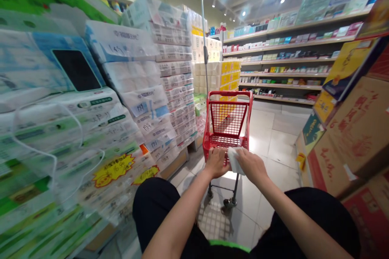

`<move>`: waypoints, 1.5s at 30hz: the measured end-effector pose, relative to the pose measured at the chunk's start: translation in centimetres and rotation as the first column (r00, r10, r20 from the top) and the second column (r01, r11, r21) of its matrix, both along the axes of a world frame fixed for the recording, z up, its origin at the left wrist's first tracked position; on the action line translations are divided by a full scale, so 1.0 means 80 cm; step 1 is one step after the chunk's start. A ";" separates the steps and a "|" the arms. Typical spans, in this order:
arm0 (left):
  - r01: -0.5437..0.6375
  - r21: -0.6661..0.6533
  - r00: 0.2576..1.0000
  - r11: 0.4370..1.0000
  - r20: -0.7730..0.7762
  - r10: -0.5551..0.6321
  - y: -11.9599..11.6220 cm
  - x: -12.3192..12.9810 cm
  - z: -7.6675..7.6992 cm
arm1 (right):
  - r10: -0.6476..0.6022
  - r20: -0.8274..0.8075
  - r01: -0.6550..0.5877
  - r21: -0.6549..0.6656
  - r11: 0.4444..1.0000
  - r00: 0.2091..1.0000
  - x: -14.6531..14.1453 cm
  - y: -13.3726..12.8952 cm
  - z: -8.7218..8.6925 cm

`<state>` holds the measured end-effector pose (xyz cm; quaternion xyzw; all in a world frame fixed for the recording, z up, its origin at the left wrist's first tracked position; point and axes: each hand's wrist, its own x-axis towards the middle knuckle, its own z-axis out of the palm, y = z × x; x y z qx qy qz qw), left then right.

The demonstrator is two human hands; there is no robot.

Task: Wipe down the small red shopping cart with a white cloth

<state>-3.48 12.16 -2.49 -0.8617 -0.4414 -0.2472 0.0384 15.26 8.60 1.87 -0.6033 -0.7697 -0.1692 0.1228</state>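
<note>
A small red shopping cart (228,118) stands on the tiled aisle floor just ahead of me, its basket empty. My left hand (216,162) is closed around the cart's near handle. My right hand (252,166) rests beside it on the handle and holds a folded white paper (234,160) between the two hands. A thin metal pole (203,28) rises from the cart's far side toward the ceiling.
Tall stacks of wrapped tissue packs (133,85) with yellow price tags (114,168) line the left side. Brown cardboard boxes (349,137) crowd the right. Shelves of boxed goods (285,60) run along the far right wall. Pale floor tiles (273,137) stretch ahead past the cart.
</note>
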 end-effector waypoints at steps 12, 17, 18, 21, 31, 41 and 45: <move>0.074 -0.099 0.939 0.992 0.341 -0.036 -0.008 -0.010 0.024 | 0.066 -0.329 -0.087 -0.047 0.995 0.942 -0.010 0.001 0.017; -0.021 -0.160 0.885 0.987 0.457 0.093 -0.004 0.009 0.028 | 0.025 -0.338 -0.052 -0.071 0.996 0.941 0.006 0.004 0.024; -0.035 -0.171 0.882 0.985 0.458 0.111 -0.002 0.011 0.027 | 0.015 -0.321 -0.037 -0.062 0.997 0.947 0.014 0.005 0.023; -0.086 -0.166 0.889 0.982 0.433 0.151 0.002 0.017 0.027 | -0.028 -0.308 0.021 -0.028 0.999 0.951 0.043 0.009 0.017; -0.101 0.030 0.990 0.994 0.104 0.098 -0.003 0.029 0.060 | 0.310 -0.669 -0.377 0.048 0.925 0.675 0.058 0.084 -0.025; -0.145 0.058 0.980 0.988 -0.130 0.151 0.025 0.114 0.025 | 0.331 -0.815 -0.484 0.072 0.872 0.475 0.085 0.106 -0.048; -0.070 0.084 0.982 0.994 -0.168 0.083 0.031 0.117 0.022 | 0.306 -0.812 -0.473 0.042 0.880 0.497 0.105 0.109 -0.047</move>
